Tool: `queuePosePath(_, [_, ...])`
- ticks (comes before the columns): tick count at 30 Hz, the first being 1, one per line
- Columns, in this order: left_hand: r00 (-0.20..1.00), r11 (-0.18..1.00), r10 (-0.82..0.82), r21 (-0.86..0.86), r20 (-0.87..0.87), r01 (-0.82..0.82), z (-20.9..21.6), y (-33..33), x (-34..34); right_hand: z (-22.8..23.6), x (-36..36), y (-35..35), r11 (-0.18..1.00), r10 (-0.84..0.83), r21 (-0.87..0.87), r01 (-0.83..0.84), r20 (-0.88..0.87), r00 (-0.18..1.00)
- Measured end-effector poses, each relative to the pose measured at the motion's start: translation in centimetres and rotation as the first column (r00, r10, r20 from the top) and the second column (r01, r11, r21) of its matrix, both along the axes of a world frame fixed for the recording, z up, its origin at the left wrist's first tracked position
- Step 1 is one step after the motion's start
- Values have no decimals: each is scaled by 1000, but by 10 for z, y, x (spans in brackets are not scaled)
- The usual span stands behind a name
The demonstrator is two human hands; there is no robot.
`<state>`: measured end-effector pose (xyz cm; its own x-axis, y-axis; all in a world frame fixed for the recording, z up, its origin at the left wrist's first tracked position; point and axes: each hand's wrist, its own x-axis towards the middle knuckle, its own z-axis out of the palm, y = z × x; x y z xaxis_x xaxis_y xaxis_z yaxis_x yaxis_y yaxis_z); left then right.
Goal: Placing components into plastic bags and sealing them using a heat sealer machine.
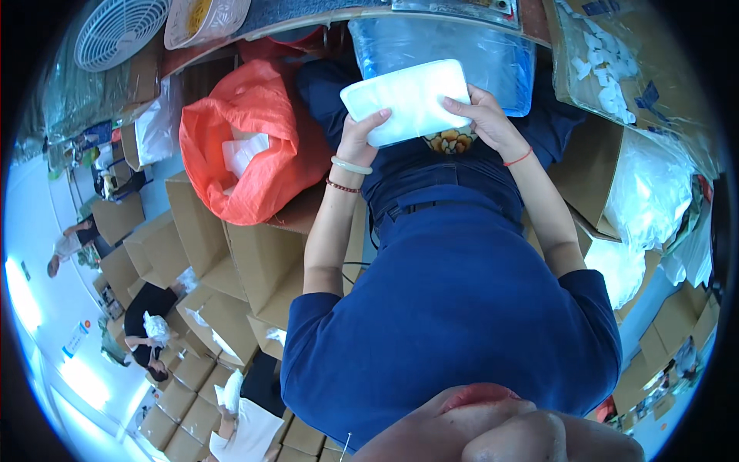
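Observation:
Above my lap I hold a flat white rectangular piece with rounded corners (416, 100), its material washed out by glare. My left hand (360, 140) grips its left end, thumb on top and fingers underneath. At its right end my right hand (493, 122) pinches it the same way. Just beyond the piece stands a bin lined with clear blue plastic (493, 65). An orange-red sack (269, 165) gapes to my left, with white pieces (245, 152) inside.
A table edge (308, 21) curves along the top, with white plastic baskets (123, 32) at left. Small white parts (604, 65) lie at right. Cardboard boxes (265, 254) and bags of clear plastic (647, 192) surround me. Other people (150, 316) are at left.

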<state>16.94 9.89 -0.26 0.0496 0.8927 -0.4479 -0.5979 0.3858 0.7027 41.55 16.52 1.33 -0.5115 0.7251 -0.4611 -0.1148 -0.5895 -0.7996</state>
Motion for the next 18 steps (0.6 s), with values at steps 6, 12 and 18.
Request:
queuePosePath(6, [873,996,-82,7,480,90,-35,-2,27,10,-16,-15,985,-2,-159,-66,-395,919])
queuePosePath(12, [999,998,28,58,23,-29,3,22,20,46,24,23,977,64,199,-80,86,994])
queuePosePath(18, [952,962,24,268,-305,61,33,16,36,16,-16,17,722,-668,465,513,271,693])
